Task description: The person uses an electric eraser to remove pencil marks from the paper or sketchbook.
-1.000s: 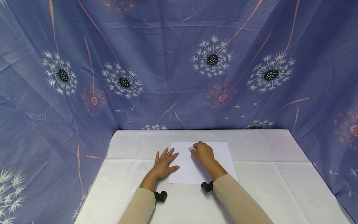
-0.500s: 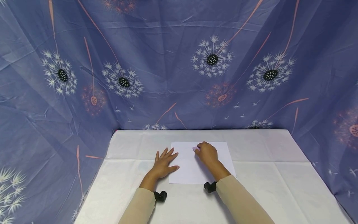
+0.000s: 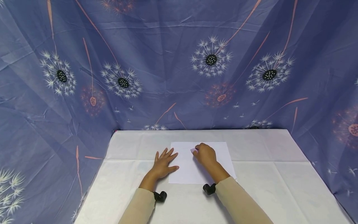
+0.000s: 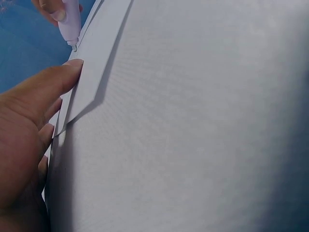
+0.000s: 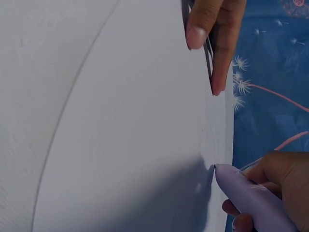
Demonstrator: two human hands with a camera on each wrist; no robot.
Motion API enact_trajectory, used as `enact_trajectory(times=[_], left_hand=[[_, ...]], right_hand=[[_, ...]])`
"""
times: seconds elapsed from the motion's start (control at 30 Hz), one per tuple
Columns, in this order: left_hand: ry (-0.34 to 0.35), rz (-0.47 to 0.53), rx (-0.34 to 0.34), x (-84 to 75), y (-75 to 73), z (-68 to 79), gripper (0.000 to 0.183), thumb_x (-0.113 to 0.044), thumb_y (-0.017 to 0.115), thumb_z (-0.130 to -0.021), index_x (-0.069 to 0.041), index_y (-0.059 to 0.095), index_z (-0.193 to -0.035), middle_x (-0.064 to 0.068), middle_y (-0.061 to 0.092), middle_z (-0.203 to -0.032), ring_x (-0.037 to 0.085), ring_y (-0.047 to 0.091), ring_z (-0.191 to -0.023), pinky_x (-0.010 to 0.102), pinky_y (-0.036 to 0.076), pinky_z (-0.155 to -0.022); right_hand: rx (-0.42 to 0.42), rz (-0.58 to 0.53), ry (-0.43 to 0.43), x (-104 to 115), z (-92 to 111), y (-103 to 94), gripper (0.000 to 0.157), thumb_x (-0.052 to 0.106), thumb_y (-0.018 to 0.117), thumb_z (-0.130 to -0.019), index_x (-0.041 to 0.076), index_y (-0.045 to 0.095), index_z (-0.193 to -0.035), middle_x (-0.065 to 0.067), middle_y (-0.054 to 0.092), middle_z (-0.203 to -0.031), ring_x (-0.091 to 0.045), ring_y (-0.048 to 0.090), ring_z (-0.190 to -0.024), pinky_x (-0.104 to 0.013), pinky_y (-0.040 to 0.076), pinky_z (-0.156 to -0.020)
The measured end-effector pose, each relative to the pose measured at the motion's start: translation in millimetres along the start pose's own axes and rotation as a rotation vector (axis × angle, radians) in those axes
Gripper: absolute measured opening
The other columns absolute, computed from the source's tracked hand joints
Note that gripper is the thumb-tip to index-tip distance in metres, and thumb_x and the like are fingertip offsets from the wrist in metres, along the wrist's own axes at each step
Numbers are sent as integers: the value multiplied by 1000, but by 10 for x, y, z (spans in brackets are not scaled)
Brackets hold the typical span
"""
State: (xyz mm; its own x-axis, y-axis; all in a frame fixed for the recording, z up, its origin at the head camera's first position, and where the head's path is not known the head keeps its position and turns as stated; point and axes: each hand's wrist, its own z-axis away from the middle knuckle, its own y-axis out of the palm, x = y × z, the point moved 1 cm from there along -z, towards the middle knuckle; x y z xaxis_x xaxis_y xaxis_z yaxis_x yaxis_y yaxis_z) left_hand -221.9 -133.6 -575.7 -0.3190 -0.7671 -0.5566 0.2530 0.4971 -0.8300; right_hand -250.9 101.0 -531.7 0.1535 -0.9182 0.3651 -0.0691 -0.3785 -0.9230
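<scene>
In the head view a white sheet of paper (image 3: pixel 184 174) lies on the table under both hands. My left hand (image 3: pixel 162 166) rests on its left edge with the fingers spread. My right hand (image 3: pixel 207 154) grips a thick lilac pen (image 3: pixel 193 150) over the upper middle of the sheet. The left wrist view shows the pen's (image 4: pixel 71 21) rounded barrel, pale collar and fine metal tip, close past my left thumb. Seen from the right wrist, the pen (image 5: pixel 251 198) meets the paper at its tip, beside faint lines. Most of the barrel is hidden by my fingers in the head view.
A white cloth (image 3: pixel 134 146) with fold creases covers the table. Behind and at the sides hangs a blue curtain (image 3: pixel 167 68) with dandelion prints. A small black device (image 3: pixel 160 196) sits at the left wrist, and another black device (image 3: pixel 209 189) at the right.
My right hand with the pen moved a little to the right, then slightly back left and nearer to me. The left hand has stayed in place on the paper.
</scene>
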Motion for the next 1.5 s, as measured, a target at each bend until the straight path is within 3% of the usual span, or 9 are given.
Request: enact_trajectory(times=[0.27,0.5,0.7,0.93,1.2,1.5], left_hand=[[-3,-4,-6,13,-3,-15,67,-46,67,-95,-24,45,-154,1,26,-169,33,13,-159,64,-6,-125],[-3,-3,-4,19,-9,-20,68,-45,68,-94,-23,45,-154,2,27,-169,34,13,-159,65,-6,-125],[3,7,-19,7,-14,-7,66,-44,68,-95,-21,47,-153,4,28,-168,35,14,-159,67,-4,-124],[1,2,-7,2,-8,-5,67,-45,67,-95,-22,45,-154,3,27,-168,35,13,-159,67,-5,-125],[10,4,-16,0,-9,-13,67,-46,68,-94,-21,46,-153,4,28,-168,36,15,-158,68,-3,-124],[10,5,-17,-6,12,-4,67,-44,68,-94,-20,47,-153,5,29,-168,36,15,-158,67,-4,-125]], right_hand=[[46,-4,-41,33,-26,18,25,31,73,-93,11,79,-107,-8,73,-97,-29,72,-90,-45,59,-80],[6,15,-3,12,-28,-11,26,29,74,-92,11,79,-109,-10,74,-98,-33,72,-94,-48,59,-80],[31,9,-67,51,-20,45,24,31,74,-92,11,79,-105,-7,73,-94,-29,71,-87,-45,59,-79],[3,34,-36,10,-44,29,25,28,74,-92,10,79,-109,-11,74,-101,-35,72,-97,-50,59,-82],[11,-6,-57,14,-23,32,24,29,75,-91,10,79,-105,-7,73,-96,-29,72,-89,-46,59,-79],[7,9,-18,-32,-20,12,24,26,74,-91,11,79,-110,-11,74,-101,-33,73,-97,-48,59,-83]])
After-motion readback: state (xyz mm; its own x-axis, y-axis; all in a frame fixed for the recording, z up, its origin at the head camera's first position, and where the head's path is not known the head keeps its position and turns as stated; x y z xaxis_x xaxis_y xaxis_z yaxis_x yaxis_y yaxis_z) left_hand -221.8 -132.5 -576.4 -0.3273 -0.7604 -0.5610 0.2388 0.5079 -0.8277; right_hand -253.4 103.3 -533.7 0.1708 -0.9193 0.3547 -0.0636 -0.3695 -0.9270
